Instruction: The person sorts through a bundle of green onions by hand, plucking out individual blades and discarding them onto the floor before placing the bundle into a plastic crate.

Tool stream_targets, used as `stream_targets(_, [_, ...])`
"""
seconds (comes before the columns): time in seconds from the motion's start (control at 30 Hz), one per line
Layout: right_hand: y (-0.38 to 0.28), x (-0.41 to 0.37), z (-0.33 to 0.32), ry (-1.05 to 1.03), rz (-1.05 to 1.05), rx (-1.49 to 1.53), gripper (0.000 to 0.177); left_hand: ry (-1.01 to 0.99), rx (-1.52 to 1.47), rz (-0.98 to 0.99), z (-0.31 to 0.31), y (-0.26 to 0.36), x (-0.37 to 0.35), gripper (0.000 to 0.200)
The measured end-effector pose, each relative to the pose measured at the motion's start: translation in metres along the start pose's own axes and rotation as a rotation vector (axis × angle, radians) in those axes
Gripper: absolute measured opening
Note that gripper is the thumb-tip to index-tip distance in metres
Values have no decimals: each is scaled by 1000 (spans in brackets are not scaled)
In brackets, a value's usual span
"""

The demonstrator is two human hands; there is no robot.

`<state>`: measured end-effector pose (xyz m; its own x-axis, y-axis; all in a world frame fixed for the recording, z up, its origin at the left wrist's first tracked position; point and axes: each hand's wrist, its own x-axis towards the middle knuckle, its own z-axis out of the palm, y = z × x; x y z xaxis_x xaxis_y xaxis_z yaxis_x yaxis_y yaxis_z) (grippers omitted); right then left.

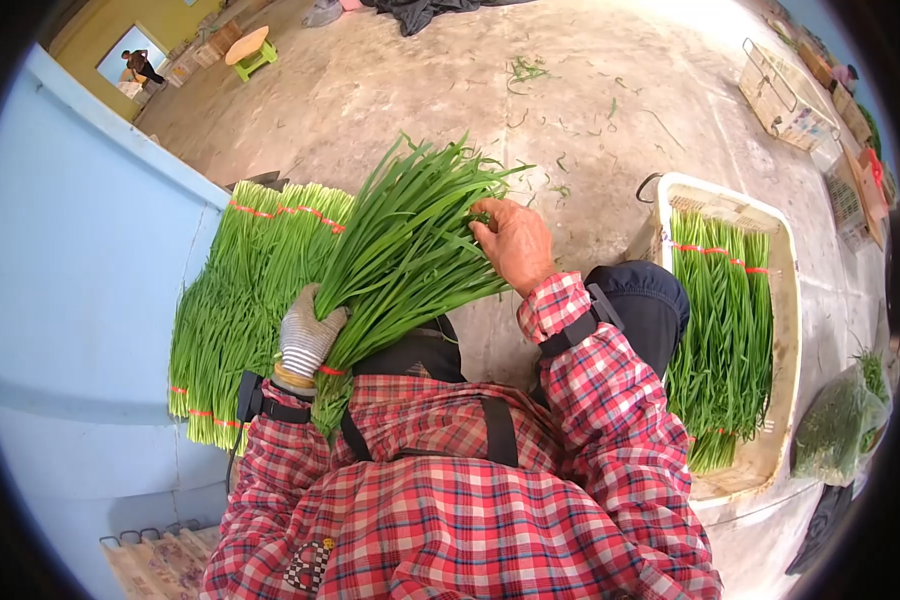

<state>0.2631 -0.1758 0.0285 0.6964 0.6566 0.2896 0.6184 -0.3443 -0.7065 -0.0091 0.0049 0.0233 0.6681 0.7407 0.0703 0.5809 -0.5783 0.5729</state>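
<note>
A large bunch of long green leaves (400, 240) fans out over my lap, with a red tie near its lower end. My left hand (310, 332), in a striped grey glove, is wrapped round the bunch just above that tie. At the right side of the leaf tips, my bare right hand (515, 242) pinches some leaf ends between thumb and fingers. To the left lies a pile of tied green bunches (245, 290) with red bands. On the right, a white crate (787, 340) holds more banded bunches (720, 340).
A blue wall (80, 270) rises at the left. Loose leaf scraps (526, 70) lie on the concrete floor. Another crate (780, 95), cartons (855, 195) and a plastic bag of greens (840, 425) are at right. A person (142, 66) is far off at upper left.
</note>
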Motion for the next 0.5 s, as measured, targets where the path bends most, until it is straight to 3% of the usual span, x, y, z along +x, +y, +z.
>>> stream_targets(0.23, [0,7,6,45,-155,-39,22,-16,12,-40,-2,4,-1,50])
stream_targets(0.4, [7,9,10,-8,-295,-173,11,59,117,68,0,4,-3,53])
stream_targets(0.5, [12,2,5,14,-338,-91,6,12,17,23,-2,2,-1,53])
